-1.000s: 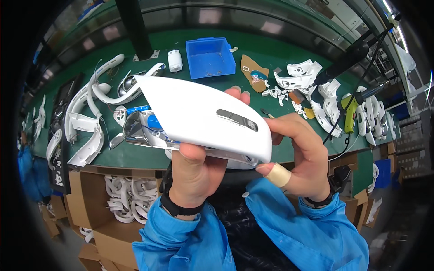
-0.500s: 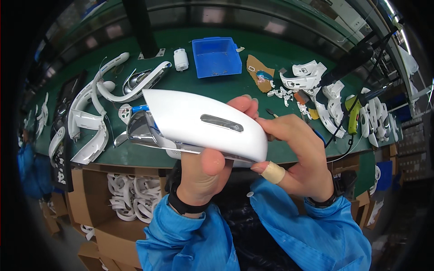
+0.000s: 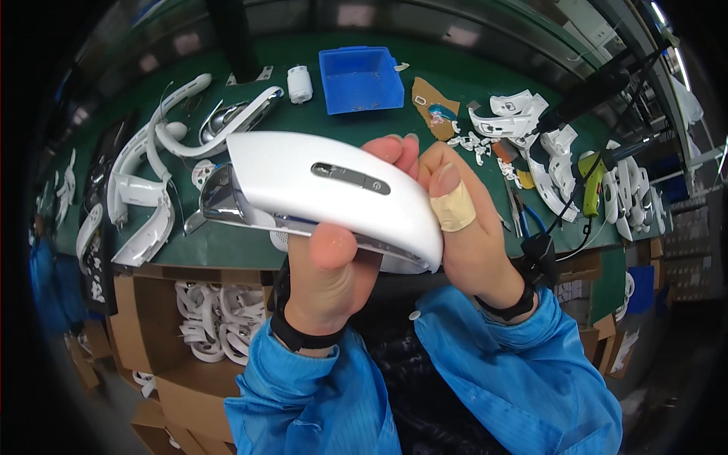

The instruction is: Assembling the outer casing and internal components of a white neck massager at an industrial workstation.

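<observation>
A white curved appliance housing (image 3: pixel 303 174) with a dark oval button strip and a chrome, see-through part (image 3: pixel 220 197) at its left end is held up over the bench edge. My left hand (image 3: pixel 326 280) grips it from below, the thumb on its near side and fingertips showing beyond its far edge. Against its right end, my right hand (image 3: pixel 474 235) is closed, its bandaged thumb raised beside the bent index finger. The other right fingers are partly hidden.
The green bench (image 3: pixel 303 136) carries a blue bin (image 3: pixel 362 95), a white cylinder (image 3: pixel 299 84), pliers (image 3: pixel 519 214), a green-handled tool (image 3: pixel 594 186) with a cable, and white shells at both sides. Below left, a cardboard box (image 3: pixel 148 326) holds several white curved parts.
The housing has moved slightly up and left and tilted, showing more of its underside edge. My right thumb has left the lower right end and moved up, and the hand has turned.
</observation>
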The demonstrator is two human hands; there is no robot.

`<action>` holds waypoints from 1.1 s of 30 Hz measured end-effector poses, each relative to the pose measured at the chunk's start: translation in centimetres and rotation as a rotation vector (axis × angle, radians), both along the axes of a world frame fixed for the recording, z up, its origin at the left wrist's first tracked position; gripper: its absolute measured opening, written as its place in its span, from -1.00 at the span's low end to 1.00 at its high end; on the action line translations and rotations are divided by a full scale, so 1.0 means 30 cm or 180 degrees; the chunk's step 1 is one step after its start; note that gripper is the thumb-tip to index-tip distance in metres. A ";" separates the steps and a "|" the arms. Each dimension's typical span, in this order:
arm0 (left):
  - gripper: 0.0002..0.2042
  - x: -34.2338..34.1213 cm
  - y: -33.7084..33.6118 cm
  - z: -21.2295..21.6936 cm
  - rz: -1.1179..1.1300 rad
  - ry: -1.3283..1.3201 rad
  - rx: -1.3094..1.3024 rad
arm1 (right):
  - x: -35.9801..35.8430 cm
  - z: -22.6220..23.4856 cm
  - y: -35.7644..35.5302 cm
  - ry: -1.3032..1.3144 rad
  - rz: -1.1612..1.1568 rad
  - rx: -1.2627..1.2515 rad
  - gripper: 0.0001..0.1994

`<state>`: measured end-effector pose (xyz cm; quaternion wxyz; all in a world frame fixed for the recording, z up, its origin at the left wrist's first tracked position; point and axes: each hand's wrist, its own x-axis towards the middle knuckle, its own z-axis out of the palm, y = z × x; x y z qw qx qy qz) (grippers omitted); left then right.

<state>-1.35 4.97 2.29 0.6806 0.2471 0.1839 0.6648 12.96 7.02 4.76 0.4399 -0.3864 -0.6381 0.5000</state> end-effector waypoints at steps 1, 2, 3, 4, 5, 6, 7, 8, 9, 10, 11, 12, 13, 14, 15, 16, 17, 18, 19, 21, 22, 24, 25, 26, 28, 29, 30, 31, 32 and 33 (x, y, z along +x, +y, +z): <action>0.10 -0.005 -0.001 0.001 0.0048 -0.0017 -0.0019 | -0.005 -0.007 0.003 -0.0017 0.0048 -0.0019 -0.66; 0.11 -0.010 -0.003 0.002 0.0041 0.0010 0.0007 | -0.009 -0.015 0.006 0.0112 0.0078 0.0007 -0.65; 0.11 -0.015 -0.003 0.001 0.0023 0.0035 0.0039 | -0.011 -0.026 0.011 0.0240 0.0097 0.0039 -0.65; 0.15 -0.018 -0.004 0.004 0.0072 0.0036 0.0010 | -0.011 -0.038 0.017 0.0288 0.0137 0.0084 -0.62; 0.15 -0.019 -0.005 0.006 0.0106 0.0020 -0.0001 | -0.012 -0.037 0.017 0.0273 0.0171 0.0072 -0.62; 0.17 -0.015 -0.002 0.008 0.0213 -0.0041 0.0052 | -0.011 -0.036 0.018 0.0243 0.0176 0.0034 -0.60; 0.19 -0.014 0.000 0.007 0.0320 -0.0101 0.0105 | -0.008 -0.035 0.019 0.0215 0.0180 -0.0005 -0.58; 0.17 -0.016 0.004 0.000 0.0306 -0.0163 0.0184 | -0.002 -0.034 0.019 0.0200 0.0196 -0.0008 -0.58; 0.17 -0.020 0.007 -0.006 0.0319 -0.0169 0.0187 | 0.007 -0.032 0.020 0.0257 0.0381 -0.0090 -0.57; 0.17 -0.026 0.010 -0.012 0.0257 0.0042 0.0147 | 0.011 -0.030 0.021 0.0314 0.0564 -0.0172 -0.55; 0.17 -0.028 0.013 -0.018 0.0193 0.0254 0.0106 | 0.008 -0.025 0.016 0.0308 0.0572 -0.0169 -0.55; 0.17 -0.027 0.015 -0.023 0.0206 0.0254 0.0107 | 0.000 -0.012 0.007 0.0312 0.0555 -0.0317 -0.54; 0.15 -0.026 0.017 -0.027 0.0165 0.0194 0.0115 | -0.006 0.002 0.001 0.0316 0.0535 -0.0465 -0.52; 0.13 -0.025 0.018 -0.031 0.0122 0.0135 0.0123 | -0.011 0.015 -0.002 0.0316 0.0544 -0.0463 -0.52; 0.13 -0.025 0.018 -0.035 0.0123 0.0137 0.0126 | -0.016 0.027 -0.006 0.0231 0.0563 -0.0664 -0.51; 0.13 -0.027 0.017 -0.038 0.0162 0.0112 0.0109 | -0.019 0.033 -0.009 0.0146 0.0581 -0.0865 -0.50; 0.13 -0.029 0.016 -0.039 0.0202 0.0087 0.0092 | -0.020 0.030 -0.008 0.0148 0.0583 -0.0861 -0.50; 0.13 -0.028 0.018 -0.038 0.0188 0.0086 0.0103 | -0.016 0.023 -0.003 0.0122 0.0583 -0.0775 -0.49; 0.12 -0.028 0.020 -0.036 0.0180 0.0114 0.0138 | -0.011 0.015 0.002 0.0096 0.0586 -0.0689 -0.48; 0.12 -0.027 0.019 -0.028 0.0183 0.0147 0.0180 | 0.004 -0.005 0.015 0.0058 0.0613 -0.0520 -0.47; 0.12 -0.028 0.018 -0.022 0.0153 0.0105 0.0245 | 0.008 -0.009 0.020 0.0022 0.0651 -0.0362 -0.46; 0.12 -0.032 0.019 -0.018 0.0122 0.0067 0.0316 | 0.004 -0.002 0.017 -0.0045 0.0621 -0.0254 -0.45; 0.13 -0.041 0.020 -0.021 0.0044 0.0152 0.0273 | 0.002 0.001 0.016 -0.0114 0.0578 -0.0152 -0.44; 0.15 -0.048 0.022 -0.025 -0.0034 0.0238 0.0229 | 0.009 0.006 0.024 -0.0110 0.0576 -0.0148 -0.44; 0.15 -0.058 0.019 -0.034 -0.0082 0.0251 0.0247 | 0.029 0.017 0.042 -0.0365 0.0947 0.0017 -0.44; 0.15 -0.060 0.018 -0.036 -0.0132 0.0258 0.0267 | 0.028 0.020 0.038 -0.0360 0.0944 0.0015 -0.44; 0.15 -0.059 0.017 -0.035 -0.0128 0.0265 0.0260 | 0.023 0.021 0.032 -0.0301 0.0890 -0.0001 -0.44; 0.15 -0.054 0.018 -0.032 -0.0067 0.0163 0.0232 | 0.020 0.022 0.028 -0.0243 0.0833 -0.0016 -0.45; 0.14 -0.050 0.017 -0.028 -0.0007 0.0062 0.0204 | 0.025 0.024 0.028 -0.0235 0.0833 -0.0021 -0.45; 0.14 -0.045 0.022 -0.024 -0.0012 0.0068 0.0214 | 0.036 0.027 0.039 -0.0344 0.0787 0.0006 -0.46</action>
